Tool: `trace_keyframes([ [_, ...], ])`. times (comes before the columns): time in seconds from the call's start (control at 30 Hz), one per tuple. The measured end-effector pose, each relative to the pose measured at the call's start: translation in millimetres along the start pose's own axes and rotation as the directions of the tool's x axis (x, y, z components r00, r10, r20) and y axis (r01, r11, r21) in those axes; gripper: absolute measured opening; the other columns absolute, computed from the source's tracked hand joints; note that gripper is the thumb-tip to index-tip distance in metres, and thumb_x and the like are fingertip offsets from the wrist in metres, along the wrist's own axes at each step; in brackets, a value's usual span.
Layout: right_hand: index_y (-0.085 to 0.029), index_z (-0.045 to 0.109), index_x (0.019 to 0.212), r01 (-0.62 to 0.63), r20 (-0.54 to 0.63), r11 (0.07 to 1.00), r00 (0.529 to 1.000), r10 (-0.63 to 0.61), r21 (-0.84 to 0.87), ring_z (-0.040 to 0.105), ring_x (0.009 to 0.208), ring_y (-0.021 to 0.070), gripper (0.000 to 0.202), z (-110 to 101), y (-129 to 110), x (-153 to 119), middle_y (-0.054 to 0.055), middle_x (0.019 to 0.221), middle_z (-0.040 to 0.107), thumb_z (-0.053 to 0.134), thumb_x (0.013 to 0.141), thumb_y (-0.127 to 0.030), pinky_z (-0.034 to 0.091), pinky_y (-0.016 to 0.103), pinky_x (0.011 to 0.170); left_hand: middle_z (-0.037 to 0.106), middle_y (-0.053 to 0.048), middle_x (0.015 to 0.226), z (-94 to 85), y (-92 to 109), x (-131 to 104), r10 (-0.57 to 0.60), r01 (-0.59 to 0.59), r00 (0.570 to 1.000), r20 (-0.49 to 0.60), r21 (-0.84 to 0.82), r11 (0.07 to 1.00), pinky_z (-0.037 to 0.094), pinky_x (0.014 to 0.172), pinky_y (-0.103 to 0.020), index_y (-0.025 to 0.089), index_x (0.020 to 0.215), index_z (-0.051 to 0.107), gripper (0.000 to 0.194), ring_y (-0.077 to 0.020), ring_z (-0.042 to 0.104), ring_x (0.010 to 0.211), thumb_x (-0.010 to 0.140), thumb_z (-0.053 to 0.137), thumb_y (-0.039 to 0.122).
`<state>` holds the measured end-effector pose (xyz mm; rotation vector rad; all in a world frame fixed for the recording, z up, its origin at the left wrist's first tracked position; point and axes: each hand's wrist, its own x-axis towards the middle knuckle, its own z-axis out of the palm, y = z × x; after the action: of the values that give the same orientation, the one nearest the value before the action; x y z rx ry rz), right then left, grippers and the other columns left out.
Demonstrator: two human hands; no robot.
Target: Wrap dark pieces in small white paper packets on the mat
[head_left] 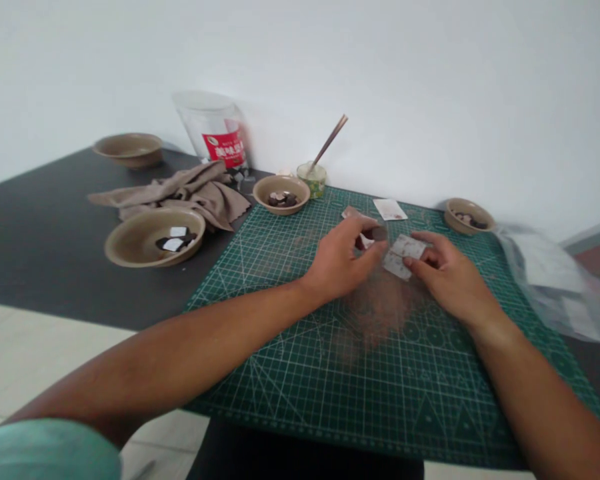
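Above the green cutting mat (300, 373), my left hand (343, 259) pinches a small dark round piece (379, 233) between thumb and fingers. Just to its right, my right hand (447, 273) grips a flat whitish square (403, 256) with brown specks. The two held things are close together. Brown powder (380, 310) is smeared on the mat below them. A brownish packet or paper (354, 213) lies behind my left hand, partly hidden by it. Farther back rests a white paper square (390, 209) with a faint stain.
Bowls with dark pieces stand at back centre (281, 208), back right (470, 229) and left (125, 250). Another bowl (133, 157), a brown cloth (180, 193), a clear jar (200, 123), a green cup (313, 181) with sticks and a plastic bag (550, 267) surround the mat.
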<state>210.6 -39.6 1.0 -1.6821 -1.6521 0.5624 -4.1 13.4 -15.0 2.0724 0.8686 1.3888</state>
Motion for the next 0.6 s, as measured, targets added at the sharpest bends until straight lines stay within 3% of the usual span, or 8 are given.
trace_keyframes([
  [0.07,-0.025,0.053,0.139,-0.022,0.053,0.999,0.998,0.02,0.04,0.061,0.061,0.0194,0.054,2,-1,5,-0.001,0.073,0.067,0.067,0.088,-0.038,0.044,0.03,0.053,0.069,-0.004,0.094,-2.2,7,-6,0.224,-0.226,0.971,0.086,0.016,0.974,0.05,0.08,-0.03,0.018,0.106,0.063,0.02,-0.0155,0.064,0.083,0.092,0.061,0.032],
  [0.13,-0.025,0.055,0.137,-0.01,0.1,0.999,0.995,0.006,0.04,0.062,0.063,0.0193,0.051,5,-5,9,-0.001,0.074,0.067,0.066,0.089,-0.037,0.045,0.03,0.055,0.069,-0.006,0.093,-3.3,13,-11,0.417,-0.413,0.885,0.208,-0.065,0.908,0.051,0.081,-0.031,0.016,0.106,0.063,0.023,-0.0173,0.065,0.086,0.093,0.058,0.034],
  [0.2,-0.024,0.057,0.134,0.009,0.141,0.999,0.99,-0.016,0.049,0.067,0.074,0.0211,0.047,10,-11,13,0.001,0.084,0.071,0.065,0.089,-0.034,0.049,0.032,0.064,0.069,-0.006,0.092,-3.2,16,-15,0.52,-0.511,0.792,0.319,-0.121,0.851,0.051,0.079,-0.031,0.017,0.099,0.064,0.02,-0.0173,0.065,0.084,0.092,0.057,0.034],
  [0.3,-0.024,0.058,0.134,0.021,0.215,0.999,0.976,-0.031,0.049,0.068,0.079,0.0222,0.046,17,-21,19,0.002,0.089,0.074,0.064,0.089,-0.031,0.051,0.034,0.07,0.069,-0.005,0.089,-2.0,18,-18,0.566,-0.562,0.691,0.45,-0.16,0.812,0.05,0.076,-0.031,0.018,0.093,0.064,0.015,-0.0166,0.064,0.08,0.089,0.058,0.031],
  [0.4,-0.023,0.056,0.137,0.037,0.31,0.999,0.95,-0.035,0.001,0.063,0.064,0.019,0.049,26,-37,25,-0.001,0.076,0.07,0.064,0.089,-0.031,0.047,0.031,0.059,0.068,-0.004,0.085,-0.1,18,-19,0.569,-0.577,0.625,0.535,-0.175,0.798,0.05,0.072,-0.032,0.018,0.09,0.065,0.013,-0.0171,0.062,0.077,0.087,0.059,0.03],
  [0.5,-0.023,0.05,0.144,0.076,0.366,0.997,0.928,-0.074,0.01,0.058,0.055,0.0169,0.055,39,-54,33,-0.003,0.069,0.066,0.061,0.092,-0.032,0.044,0.03,0.054,0.066,-0.004,0.08,2.3,17,-21,0.568,-0.573,0.584,0.58,-0.201,0.795,0.048,0.067,-0.033,0.018,0.088,0.064,0.012,-0.0168,0.059,0.072,0.086,0.059,0.028],
  [0.6,-0.023,0.045,0.15,0.216,0.327,0.976,0.922,-0.207,0.008,0.067,0.075,0.0202,0.058,52,-59,47,0.004,0.092,0.074,0.058,0.094,-0.035,0.052,0.033,0.071,0.065,-0.003,0.08,3.6,15,-23,0.57,-0.58,0.573,0.589,-0.2,0.789,0.047,0.066,-0.033,0.019,0.086,0.063,0.011,-0.0169,0.059,0.072,0.087,0.058,0.028],
])
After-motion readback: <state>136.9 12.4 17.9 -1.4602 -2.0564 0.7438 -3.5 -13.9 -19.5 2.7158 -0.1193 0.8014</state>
